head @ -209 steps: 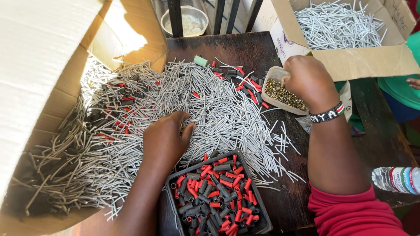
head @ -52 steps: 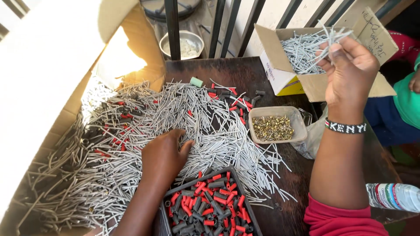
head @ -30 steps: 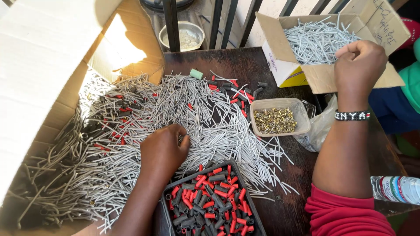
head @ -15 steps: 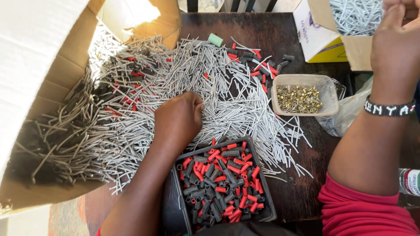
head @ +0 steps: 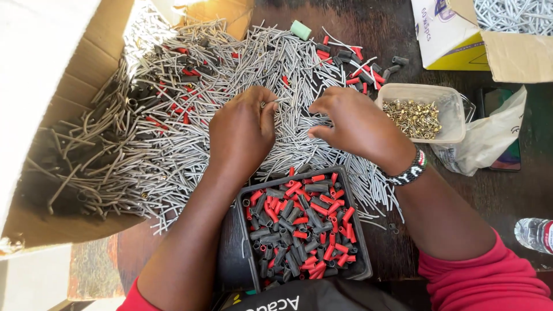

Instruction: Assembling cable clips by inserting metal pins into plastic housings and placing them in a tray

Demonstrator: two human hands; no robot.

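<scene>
**Both hands down in the heap of grey wire pieces**

The left hand lies knuckles-up on the pile of grey wire pieces, fingers curled down into it. The right hand is just beside it, fingers bent and drawn together at the tips; whether either pinches a piece I cannot tell, since the fingertips are turned away.

The pile spreads across the dark table and runs into the open cardboard box on the left, whose flap walls off that side. Just below the hands sits a black tray of red and black sleeves, hemming them in from the near side. To the right, a clear tub of small brass parts stands near the right hand, with a white plastic bag past it. Bare wood shows mostly right of the tray.

A second box of wire pieces is cut off at the top edge, and a bottle at the right edge.
</scene>
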